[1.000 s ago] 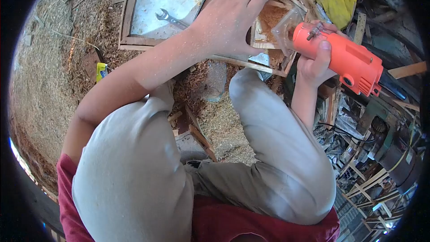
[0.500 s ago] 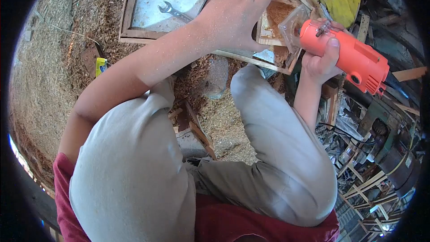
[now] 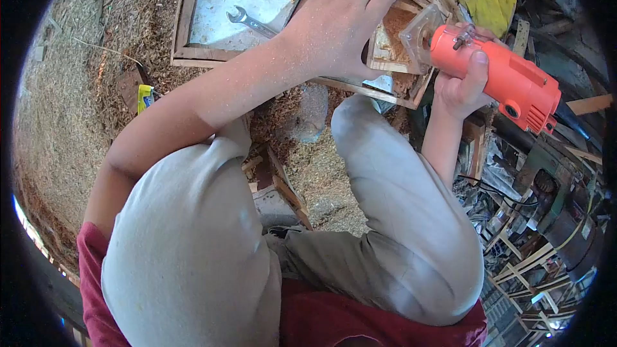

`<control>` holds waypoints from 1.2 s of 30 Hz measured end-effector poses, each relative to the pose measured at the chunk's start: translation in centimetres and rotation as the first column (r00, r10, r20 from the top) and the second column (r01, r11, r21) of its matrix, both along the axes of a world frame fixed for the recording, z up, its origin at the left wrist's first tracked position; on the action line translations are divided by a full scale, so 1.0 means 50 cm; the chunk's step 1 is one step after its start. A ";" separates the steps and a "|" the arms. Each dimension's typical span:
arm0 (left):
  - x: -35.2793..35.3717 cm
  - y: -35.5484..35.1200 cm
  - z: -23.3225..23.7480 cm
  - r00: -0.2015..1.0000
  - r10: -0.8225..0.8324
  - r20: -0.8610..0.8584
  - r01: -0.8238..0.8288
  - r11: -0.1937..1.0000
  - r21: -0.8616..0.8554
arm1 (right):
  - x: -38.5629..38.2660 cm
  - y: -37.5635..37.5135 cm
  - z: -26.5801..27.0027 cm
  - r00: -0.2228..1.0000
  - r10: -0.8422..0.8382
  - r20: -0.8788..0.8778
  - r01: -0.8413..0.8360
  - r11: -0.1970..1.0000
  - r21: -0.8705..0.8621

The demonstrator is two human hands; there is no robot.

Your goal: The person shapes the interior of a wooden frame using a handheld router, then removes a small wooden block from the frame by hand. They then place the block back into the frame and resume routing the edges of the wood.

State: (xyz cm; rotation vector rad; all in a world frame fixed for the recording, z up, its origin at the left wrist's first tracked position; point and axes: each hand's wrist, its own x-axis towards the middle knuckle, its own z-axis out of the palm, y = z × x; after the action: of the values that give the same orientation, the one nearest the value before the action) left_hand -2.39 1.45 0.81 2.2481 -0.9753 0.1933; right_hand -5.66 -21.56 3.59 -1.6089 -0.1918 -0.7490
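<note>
My right hand (image 3: 464, 88) grips an orange trim router (image 3: 501, 77), its thumb along the body. The router lies on its side, and its clear plastic base (image 3: 414, 40) faces a small wooden piece (image 3: 392, 66) near the corner of a framed board. Whether the bit touches wood is hidden. My left hand (image 3: 337, 26) is spread over the board, thumb apart from the fingers and close to the small wooden piece; what lies beneath the palm cannot be seen. Left of that hand, a wrench (image 3: 252, 22) rests on the board's pale surface.
The wooden-framed board (image 3: 186, 51) carries sawdust. Shavings (image 3: 83, 154) cover the ground at left, where a yellow packet (image 3: 145, 98) lies. A yellow cloth (image 3: 487, 0) sits behind the router. Machinery (image 3: 546, 183) and wood scraps crowd the right. My bent knees are below the board.
The router has shifted very slightly, its rear end a little to the right and lower. My left hand stays spread in nearly the same spot.
</note>
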 end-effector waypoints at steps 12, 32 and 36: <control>-0.002 0.000 -0.003 1.000 0.010 0.016 -0.010 1.000 0.004 | -0.021 0.018 0.007 0.998 -0.056 0.014 0.056 0.998 -0.036; -0.001 -0.002 -0.003 0.999 0.015 0.036 -0.018 0.997 0.074 | -0.028 -0.009 -0.010 0.997 -0.075 0.025 0.077 0.994 -0.077; -0.001 0.000 0.000 1.000 0.007 0.019 -0.008 1.000 0.024 | -0.030 -0.013 -0.011 1.000 -0.026 0.012 0.026 0.998 -0.063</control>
State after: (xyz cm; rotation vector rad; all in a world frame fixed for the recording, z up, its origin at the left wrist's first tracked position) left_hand -2.46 1.44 0.82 2.2756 -0.9844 0.2078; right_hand -7.18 -22.23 3.04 -1.6700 -0.2042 -0.7784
